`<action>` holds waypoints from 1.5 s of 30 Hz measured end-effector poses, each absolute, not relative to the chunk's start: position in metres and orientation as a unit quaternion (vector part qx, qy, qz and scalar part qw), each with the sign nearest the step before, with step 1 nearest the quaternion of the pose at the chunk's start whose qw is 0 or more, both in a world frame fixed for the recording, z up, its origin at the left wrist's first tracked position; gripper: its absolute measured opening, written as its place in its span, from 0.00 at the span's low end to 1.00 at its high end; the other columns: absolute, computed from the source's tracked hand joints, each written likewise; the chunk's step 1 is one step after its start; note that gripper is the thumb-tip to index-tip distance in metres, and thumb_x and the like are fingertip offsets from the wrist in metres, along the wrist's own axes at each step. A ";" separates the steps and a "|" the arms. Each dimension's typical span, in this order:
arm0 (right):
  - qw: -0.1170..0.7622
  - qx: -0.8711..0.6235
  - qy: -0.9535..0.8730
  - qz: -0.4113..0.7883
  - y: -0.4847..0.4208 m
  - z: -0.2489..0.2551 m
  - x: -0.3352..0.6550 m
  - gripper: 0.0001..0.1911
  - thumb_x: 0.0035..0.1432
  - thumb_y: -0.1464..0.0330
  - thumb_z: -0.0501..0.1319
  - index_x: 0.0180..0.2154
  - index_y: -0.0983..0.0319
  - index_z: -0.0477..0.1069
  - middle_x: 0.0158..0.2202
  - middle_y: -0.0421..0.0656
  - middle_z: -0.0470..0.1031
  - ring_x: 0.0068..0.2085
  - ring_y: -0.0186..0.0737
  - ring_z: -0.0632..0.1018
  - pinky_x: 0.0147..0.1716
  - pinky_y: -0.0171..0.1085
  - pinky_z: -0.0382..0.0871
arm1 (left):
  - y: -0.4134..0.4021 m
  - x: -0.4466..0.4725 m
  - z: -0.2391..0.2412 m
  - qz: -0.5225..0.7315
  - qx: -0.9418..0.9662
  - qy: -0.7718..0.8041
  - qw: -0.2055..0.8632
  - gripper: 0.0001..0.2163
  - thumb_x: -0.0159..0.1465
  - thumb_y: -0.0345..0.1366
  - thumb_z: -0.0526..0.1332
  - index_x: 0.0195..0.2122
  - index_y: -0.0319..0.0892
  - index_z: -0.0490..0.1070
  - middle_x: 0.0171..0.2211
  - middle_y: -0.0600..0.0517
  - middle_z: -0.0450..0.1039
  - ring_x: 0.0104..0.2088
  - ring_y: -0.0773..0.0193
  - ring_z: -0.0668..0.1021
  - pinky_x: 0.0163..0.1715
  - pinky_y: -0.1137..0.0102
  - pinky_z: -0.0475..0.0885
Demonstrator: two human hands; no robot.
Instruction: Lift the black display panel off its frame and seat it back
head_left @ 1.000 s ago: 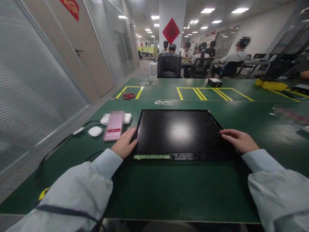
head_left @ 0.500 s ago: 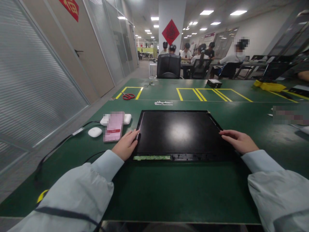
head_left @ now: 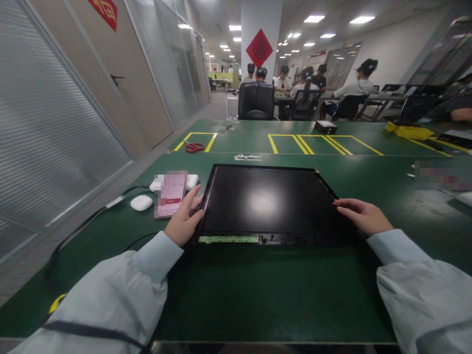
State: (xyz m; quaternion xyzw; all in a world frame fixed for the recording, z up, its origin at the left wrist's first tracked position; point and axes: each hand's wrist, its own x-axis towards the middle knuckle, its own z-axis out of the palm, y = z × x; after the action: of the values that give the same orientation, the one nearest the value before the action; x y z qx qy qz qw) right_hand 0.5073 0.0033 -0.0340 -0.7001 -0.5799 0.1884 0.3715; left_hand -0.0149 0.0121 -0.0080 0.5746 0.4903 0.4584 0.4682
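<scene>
A black LCD screen panel (head_left: 236, 206) is in front of me, its glossy face up and a ceiling light mirrored in it. Along its near edge runs a green circuit strip (head_left: 228, 239). My left hand (head_left: 183, 220) grips the left edge, thumb on the near side and fingers spread along the frame. This side looks slightly raised. At the right edge, my right hand (head_left: 367, 216) holds the frame between thumb and fingers. The undersides of both grips are hidden.
Left of the panel lie a pink phone (head_left: 171, 194), a white rounded case (head_left: 141, 202) and a black cable (head_left: 88, 221). Red scissors (head_left: 194, 147), white scraps (head_left: 248, 158) and a black box (head_left: 325, 127) are farther back on the green table (head_left: 273, 290). People sit beyond.
The panel's left side has risen a little and shifted left with my left hand, whose fingers are now more spread. My right hand has stayed at the right edge.
</scene>
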 end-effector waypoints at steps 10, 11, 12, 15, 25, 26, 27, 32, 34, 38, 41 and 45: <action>0.372 -0.695 -0.587 0.184 0.003 -0.036 0.510 0.21 0.47 0.46 0.66 0.36 0.54 0.82 0.43 0.46 0.85 0.47 0.57 0.83 0.55 0.53 0.73 | 0.001 -0.002 0.008 0.528 0.416 0.519 0.528 0.38 0.53 0.28 0.70 0.66 0.47 0.63 0.67 0.40 0.68 0.60 0.46 0.77 0.55 0.55 0.78; 0.372 -0.695 -0.589 0.180 0.003 -0.036 0.510 0.22 0.47 0.46 0.66 0.36 0.54 0.82 0.43 0.46 0.85 0.47 0.57 0.83 0.55 0.54 0.73 | 0.001 -0.001 0.009 0.529 0.409 0.524 0.527 0.37 0.53 0.27 0.70 0.65 0.47 0.64 0.67 0.41 0.68 0.60 0.46 0.77 0.54 0.56 0.79; 0.373 -0.694 -0.591 0.175 0.003 -0.036 0.511 0.22 0.47 0.46 0.66 0.36 0.53 0.82 0.43 0.46 0.85 0.47 0.57 0.83 0.54 0.54 0.73 | 0.000 0.000 0.010 0.530 0.402 0.528 0.528 0.36 0.53 0.27 0.70 0.64 0.47 0.64 0.66 0.41 0.68 0.60 0.46 0.77 0.53 0.57 0.80; 0.368 -0.696 -0.594 0.168 0.003 -0.035 0.511 0.22 0.47 0.45 0.66 0.35 0.53 0.82 0.43 0.46 0.85 0.46 0.57 0.83 0.54 0.54 0.73 | 0.001 0.002 0.011 0.536 0.375 0.527 0.542 0.36 0.53 0.25 0.69 0.64 0.47 0.64 0.66 0.41 0.68 0.60 0.48 0.77 0.53 0.60 0.80; 0.359 -0.699 -0.593 0.173 0.003 -0.033 0.508 0.22 0.46 0.47 0.65 0.35 0.55 0.82 0.43 0.48 0.85 0.47 0.58 0.83 0.54 0.54 0.74 | 0.001 0.011 0.022 0.538 0.290 0.529 0.588 0.31 0.57 0.22 0.62 0.63 0.41 0.63 0.51 0.45 0.81 0.43 0.56 0.86 0.36 0.68 0.83; 0.361 -0.699 -0.593 0.172 0.003 -0.034 0.509 0.22 0.46 0.47 0.66 0.36 0.55 0.82 0.43 0.48 0.85 0.47 0.58 0.83 0.54 0.54 0.74 | 0.001 0.011 0.022 0.539 0.283 0.531 0.589 0.30 0.56 0.22 0.62 0.62 0.41 0.64 0.49 0.45 0.81 0.41 0.57 0.86 0.33 0.70 0.82; 0.362 -0.699 -0.593 0.170 0.003 -0.035 0.510 0.22 0.46 0.47 0.66 0.36 0.55 0.82 0.42 0.47 0.85 0.47 0.58 0.83 0.53 0.54 0.74 | 0.001 0.011 0.022 0.540 0.281 0.529 0.590 0.29 0.56 0.21 0.62 0.60 0.41 0.65 0.49 0.46 0.81 0.39 0.58 0.86 0.31 0.72 0.81; 0.356 -0.703 -0.593 0.162 0.003 -0.034 0.510 0.20 0.46 0.48 0.66 0.35 0.54 0.82 0.41 0.47 0.85 0.45 0.58 0.83 0.52 0.53 0.75 | 0.001 0.009 0.017 0.536 0.312 0.514 0.593 0.29 0.53 0.22 0.65 0.57 0.43 0.67 0.47 0.48 0.81 0.35 0.60 0.85 0.25 0.74 0.79; 0.354 -0.705 -0.594 0.159 0.003 -0.033 0.509 0.20 0.46 0.48 0.66 0.35 0.54 0.83 0.42 0.46 0.85 0.45 0.58 0.83 0.51 0.53 0.75 | 0.002 0.007 0.014 0.539 0.316 0.511 0.590 0.30 0.52 0.22 0.66 0.57 0.42 0.67 0.47 0.47 0.82 0.35 0.59 0.86 0.24 0.74 0.79; 0.357 -0.699 -0.601 0.150 0.003 -0.033 0.510 0.21 0.47 0.47 0.65 0.35 0.53 0.83 0.41 0.46 0.85 0.43 0.56 0.84 0.50 0.53 0.76 | 0.004 0.003 0.005 0.542 0.329 0.501 0.589 0.32 0.54 0.25 0.67 0.61 0.42 0.67 0.48 0.46 0.82 0.36 0.57 0.86 0.26 0.72 0.79; 0.356 -0.696 -0.605 0.151 0.003 -0.034 0.510 0.22 0.47 0.46 0.65 0.35 0.53 0.83 0.41 0.46 0.85 0.42 0.56 0.84 0.50 0.52 0.76 | 0.004 0.001 0.002 0.544 0.338 0.486 0.594 0.32 0.54 0.26 0.68 0.62 0.41 0.69 0.48 0.45 0.82 0.36 0.56 0.86 0.26 0.72 0.80; 0.349 -0.701 -0.602 0.154 0.002 -0.033 0.509 0.21 0.48 0.48 0.65 0.36 0.53 0.82 0.42 0.46 0.85 0.44 0.57 0.84 0.51 0.53 0.75 | 0.001 0.002 0.009 0.521 0.344 0.487 0.611 0.34 0.53 0.27 0.69 0.64 0.40 0.68 0.46 0.45 0.83 0.38 0.56 0.86 0.29 0.71 0.80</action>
State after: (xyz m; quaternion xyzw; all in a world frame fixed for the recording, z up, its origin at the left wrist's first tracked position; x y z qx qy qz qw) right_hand 0.5091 0.0022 -0.0333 -0.7013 -0.6022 0.1535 0.3491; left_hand 0.0024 0.0010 0.0093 0.3443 0.4869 0.5210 0.6107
